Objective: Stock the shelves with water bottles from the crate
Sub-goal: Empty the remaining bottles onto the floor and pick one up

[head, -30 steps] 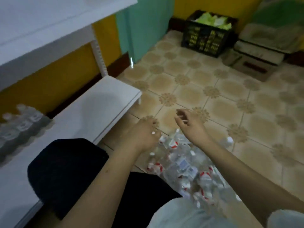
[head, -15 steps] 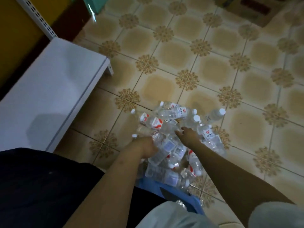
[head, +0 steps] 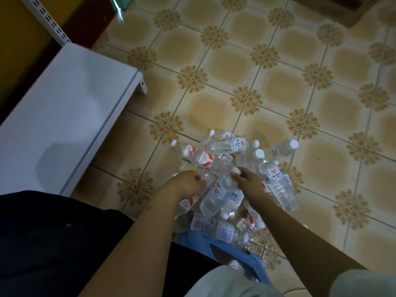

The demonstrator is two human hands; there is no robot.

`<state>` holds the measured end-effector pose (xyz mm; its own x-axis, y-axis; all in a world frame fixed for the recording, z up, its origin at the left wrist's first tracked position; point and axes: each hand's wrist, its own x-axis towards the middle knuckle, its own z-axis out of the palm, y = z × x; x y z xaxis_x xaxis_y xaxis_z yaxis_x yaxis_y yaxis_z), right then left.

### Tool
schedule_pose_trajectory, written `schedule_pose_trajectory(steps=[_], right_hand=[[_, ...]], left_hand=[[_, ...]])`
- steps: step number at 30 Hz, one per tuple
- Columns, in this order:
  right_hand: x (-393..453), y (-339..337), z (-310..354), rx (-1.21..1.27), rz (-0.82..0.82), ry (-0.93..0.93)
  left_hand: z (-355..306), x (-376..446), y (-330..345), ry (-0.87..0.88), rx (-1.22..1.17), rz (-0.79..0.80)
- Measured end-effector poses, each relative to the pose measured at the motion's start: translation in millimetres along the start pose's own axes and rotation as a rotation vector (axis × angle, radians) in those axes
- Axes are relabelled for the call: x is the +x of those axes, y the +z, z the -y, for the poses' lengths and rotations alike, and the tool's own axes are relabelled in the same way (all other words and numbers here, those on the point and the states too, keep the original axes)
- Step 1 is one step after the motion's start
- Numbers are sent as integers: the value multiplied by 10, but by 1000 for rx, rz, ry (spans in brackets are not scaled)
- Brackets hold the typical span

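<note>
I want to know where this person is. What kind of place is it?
Probably a small shop: a white shelf on a slotted rail, and a pile of water bottles on the tiled floor.

A small shop: white retail shelf (head: 64,116), bottled water (head: 225,185) stock.

- Left hand (head: 186,183): reaching down into the pile of water bottles (head: 231,179) at its left edge, back of hand up, fingers curled round a bottle at the pile's left side.
- Left forearm: bare, running from lower frame centre up to the pile.
- Right hand (head: 248,182): over the pile's middle, fingers curled, fingertips pinching a white-capped bottle neck.
- Right forearm: bare, entering from lower right; pale sleeve (head: 362,282) at the upper arm.
- Hands near each other, not touching.
</note>
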<state>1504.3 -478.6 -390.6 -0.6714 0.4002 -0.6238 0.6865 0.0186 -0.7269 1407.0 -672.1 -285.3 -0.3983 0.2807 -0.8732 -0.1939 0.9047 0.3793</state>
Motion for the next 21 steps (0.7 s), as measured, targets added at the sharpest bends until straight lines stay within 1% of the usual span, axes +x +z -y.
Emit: schedule_pose_trajectory(steps=[4, 6, 8, 10, 13, 16, 19, 21], right_hand=[[-234, -194, 277, 6, 70, -113], [-294, -322, 471, 43, 97, -158], [-337, -429, 703, 124, 112, -179], [-392, -503, 969, 233, 122, -208], [-476, -530, 1332, 402, 162, -270], [-575, -462, 1590, 547, 207, -289], [-732, -334, 1769, 530, 230, -319], [-828, -236, 1850, 465, 278, -320]], left_hand=[[12, -34, -7, 8, 3, 0], [47, -42, 1, 3, -32, 19], [82, -89, 7, 58, -56, 2], [169, -37, 35, 142, -96, -68], [121, -225, -27, 286, -264, -148], [56, -442, -90, 351, -442, -294], [77, -587, -125, 389, -474, -409], [72, -719, -195, 416, -427, -502]])
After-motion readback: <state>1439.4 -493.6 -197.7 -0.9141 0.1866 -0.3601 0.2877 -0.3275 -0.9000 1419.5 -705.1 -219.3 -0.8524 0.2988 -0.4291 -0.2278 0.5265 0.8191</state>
